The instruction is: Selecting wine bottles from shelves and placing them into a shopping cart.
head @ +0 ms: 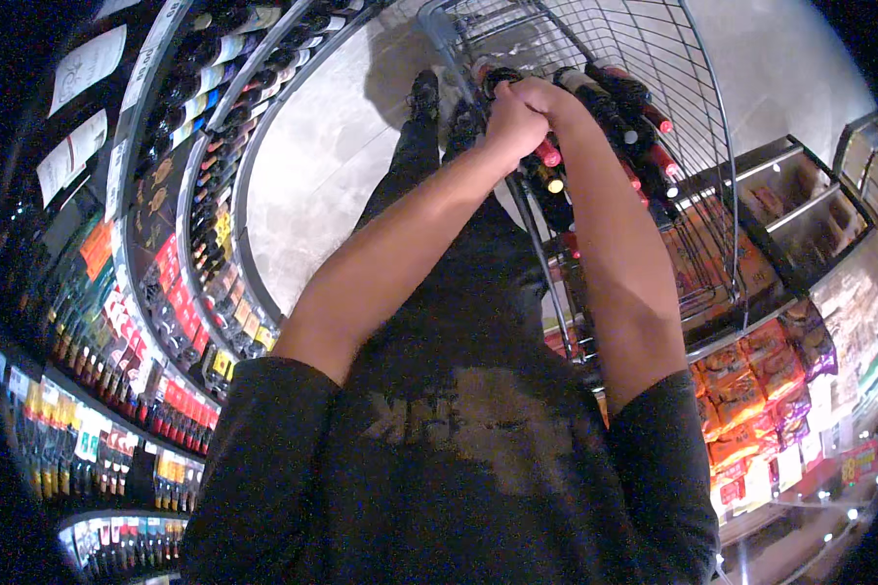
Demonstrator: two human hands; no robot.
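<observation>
My left hand [516, 126] and my right hand [545, 96] meet over a metal wire shopping cart [724, 131], touching each other. Both seem closed, but their fingers are mostly hidden, so whether they grip anything cannot be told. Right under them lies a dark bottle [503, 77]; a red-capped bottle neck [548, 152] shows just below my left hand. Several more wine bottles [596, 95] lie in the cart to the right of my hands, with red, white and silvery caps. A bottle with a yellowish cap [554, 184] lies between my forearms.
Curved shelves [245, 168] of bottles with price strips run down the left side. A display case [797, 197] stands right of the cart, with orange and purple snack packets [746, 380] below it. My shoe [424, 91] is on the pale floor [314, 153] beside the cart.
</observation>
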